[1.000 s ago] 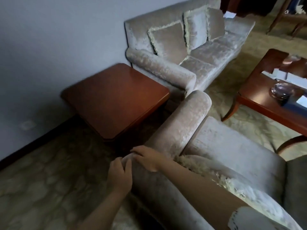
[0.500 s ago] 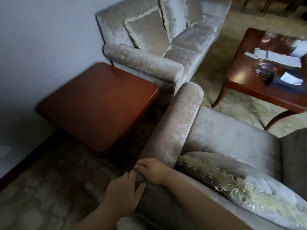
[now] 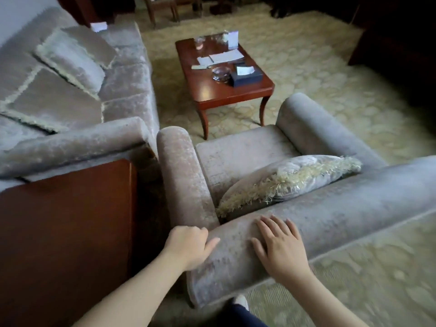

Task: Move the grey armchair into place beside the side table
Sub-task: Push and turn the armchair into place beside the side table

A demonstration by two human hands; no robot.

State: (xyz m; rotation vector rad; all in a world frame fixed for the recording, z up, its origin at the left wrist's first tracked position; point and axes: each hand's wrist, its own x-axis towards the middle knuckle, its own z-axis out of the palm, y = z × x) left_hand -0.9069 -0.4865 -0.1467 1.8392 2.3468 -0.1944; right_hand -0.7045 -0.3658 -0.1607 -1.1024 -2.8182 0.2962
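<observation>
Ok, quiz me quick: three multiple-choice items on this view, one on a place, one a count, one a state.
1. From here, the side table stands by the armchair on its: A right; B left; C far side.
2. The armchair holds: A one cushion; B none; C three.
3. The right hand: A is a fist; B hangs free; C lies flat on the backrest.
1 B, the table is at view-left; 2 A, one fringed cushion lies on the seat; 3 C, it rests spread on the backrest.

one armchair (image 3: 236,156), one sofa (image 3: 127,86), two tables (image 3: 63,220) (image 3: 212,88), four cushions (image 3: 295,178) (image 3: 47,100) (image 3: 70,62) (image 3: 89,41)
</observation>
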